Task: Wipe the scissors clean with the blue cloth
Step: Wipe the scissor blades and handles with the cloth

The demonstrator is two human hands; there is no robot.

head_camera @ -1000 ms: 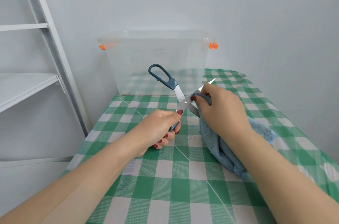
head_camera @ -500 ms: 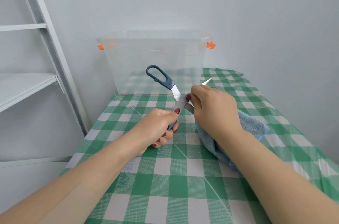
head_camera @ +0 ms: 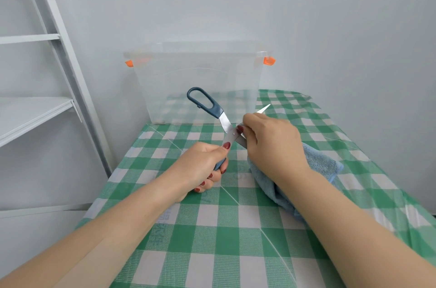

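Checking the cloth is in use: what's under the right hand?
The blue cloth hangs from under the right hand onto the table; a blade tip of the scissors sticks out beyond it. The hand covers the blade's middle.

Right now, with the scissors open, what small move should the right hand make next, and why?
Probably slide the right hand with the cloth outward along the blade to its tip. It pinches the scissors near the pivot, the left hand grips a handle, and the tip shows bare.
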